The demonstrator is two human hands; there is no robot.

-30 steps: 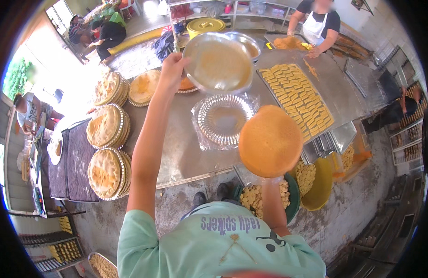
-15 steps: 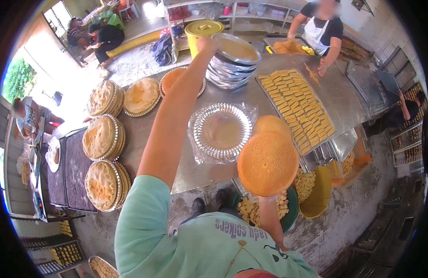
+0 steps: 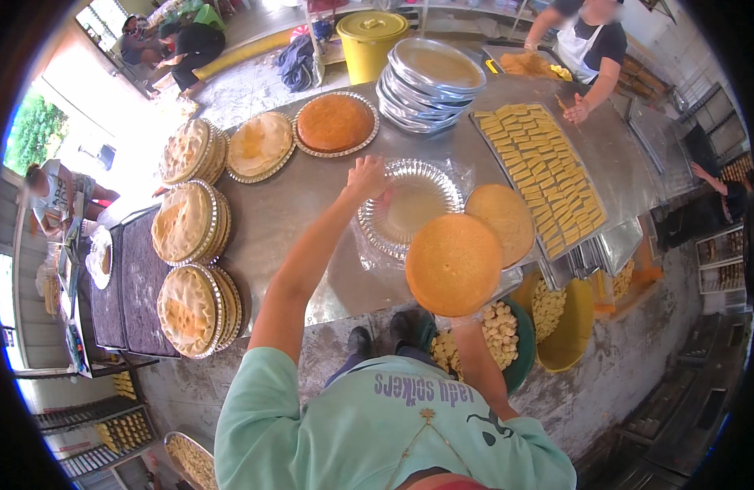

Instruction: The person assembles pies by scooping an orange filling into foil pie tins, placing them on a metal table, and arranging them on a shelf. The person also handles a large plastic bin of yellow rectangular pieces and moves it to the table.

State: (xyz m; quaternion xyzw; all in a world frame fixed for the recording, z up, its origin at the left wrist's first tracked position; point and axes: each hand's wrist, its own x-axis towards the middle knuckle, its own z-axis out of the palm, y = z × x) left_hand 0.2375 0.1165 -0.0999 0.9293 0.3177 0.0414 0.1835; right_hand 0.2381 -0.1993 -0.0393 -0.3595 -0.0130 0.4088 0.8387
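Note:
My left hand (image 3: pixel 367 175), its fingers curled, is at the left rim of a fluted silver cake plate (image 3: pixel 374 222), which lies on clear plastic film on the metal table. My right hand (image 3: pixel 467 324), mostly hidden, supports a round golden sponge cake (image 3: pixel 454 263) from below, over the table's near edge. Behind that cake, a second round cake (image 3: pixel 508 219), paler, lies partly covered. A stack of round metal pans (image 3: pixel 422 102) stands beyond the plate. Another sponge cake (image 3: pixel 336 122) sits on a fluted plate at the far left of the pans.
Stacked pale-topped round cakes (image 3: pixel 183 222) line the table's left end, beside dark slabs (image 3: pixel 140 286). At right lies a tray of yellow pastry strips (image 3: pixel 540 175). Tubs of pale pieces (image 3: pixel 498 331) stand below the near edge. A co-worker (image 3: pixel 593 49) works across the table.
My left hand has left the pan stack and come down and nearer to the fluted plate. The sponge cake on my right hand has shifted slightly left and farther away.

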